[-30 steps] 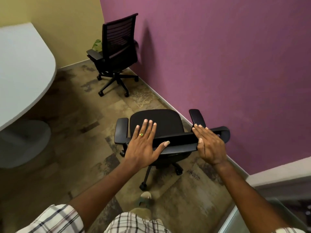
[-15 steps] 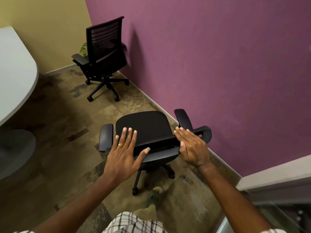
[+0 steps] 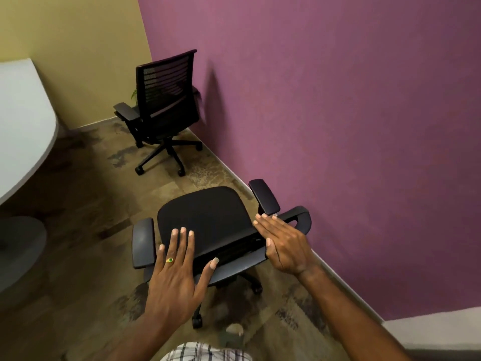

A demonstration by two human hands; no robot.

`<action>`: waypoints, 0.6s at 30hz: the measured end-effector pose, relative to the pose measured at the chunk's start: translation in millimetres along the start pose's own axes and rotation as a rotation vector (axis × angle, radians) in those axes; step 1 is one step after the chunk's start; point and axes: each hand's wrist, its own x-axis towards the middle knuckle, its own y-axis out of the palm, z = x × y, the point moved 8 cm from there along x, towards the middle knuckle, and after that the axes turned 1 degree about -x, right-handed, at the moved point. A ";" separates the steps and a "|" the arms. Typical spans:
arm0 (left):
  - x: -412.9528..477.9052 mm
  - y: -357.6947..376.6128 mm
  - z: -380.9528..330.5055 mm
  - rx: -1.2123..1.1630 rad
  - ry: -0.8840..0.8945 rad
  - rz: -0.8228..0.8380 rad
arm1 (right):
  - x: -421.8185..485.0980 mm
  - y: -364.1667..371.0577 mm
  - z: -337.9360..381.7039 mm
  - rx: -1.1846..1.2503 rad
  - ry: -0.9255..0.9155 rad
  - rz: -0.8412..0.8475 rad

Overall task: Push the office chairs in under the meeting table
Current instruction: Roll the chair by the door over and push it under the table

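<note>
The near chair (image 3: 208,217) stands close beside the purple wall (image 3: 338,126), its seat facing away from the person, and neither it nor the far chair (image 3: 166,110) in the corner is under the table (image 3: 23,131) yet. Both hands lie flat on the top of the backrest: the left hand (image 3: 177,277) with fingers (image 3: 183,246) spread and thumb out to the side, the right hand (image 3: 285,246) with fingers held together, palm down near the right armrest (image 3: 264,196). Neither is curled around the bar, so it looks more like a press than a grip. To steer well, the person probably wants to close the fingers over the backrest, swing the seat round to the left and roll it toward the table's curved edge, keeping the push low and even so the wheels do not catch. The right armrest sits just beside the wall and could scrape it on the turn. The floor (image 3: 86,204) between chair and table is open; the round table base (image 3: 20,246) at the left is the thing to steer clear of.
</note>
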 end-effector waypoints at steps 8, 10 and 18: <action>52.0 -8.2 5.0 0.045 -0.130 -0.025 | 60.9 29.3 -39.3 0.058 -0.082 0.045; 54.1 -4.8 5.3 0.032 -0.151 -0.025 | 64.1 35.7 -44.1 0.081 -0.109 0.054; 92.6 6.2 -14.3 0.036 -0.280 -0.032 | 122.0 42.7 -86.9 0.171 -0.254 0.088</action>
